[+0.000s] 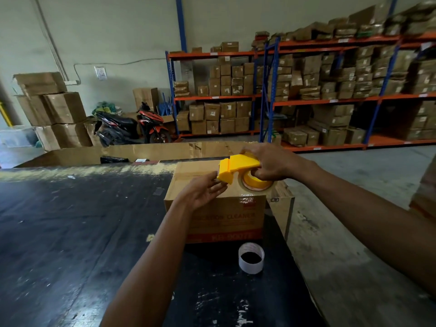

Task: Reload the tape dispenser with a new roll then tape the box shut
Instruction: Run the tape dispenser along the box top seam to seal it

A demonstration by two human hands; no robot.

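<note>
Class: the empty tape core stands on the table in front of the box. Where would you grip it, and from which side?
Probably from above: the empty core stands upright on the table, open end up, clear of the box. Pinch its thin wall, or span its round outside.

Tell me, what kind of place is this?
Most likely a warehouse or packing room. Tall racks hold rows of cartons, more cartons are stacked by the wall, and a box sits on a worn table for taping.
</note>
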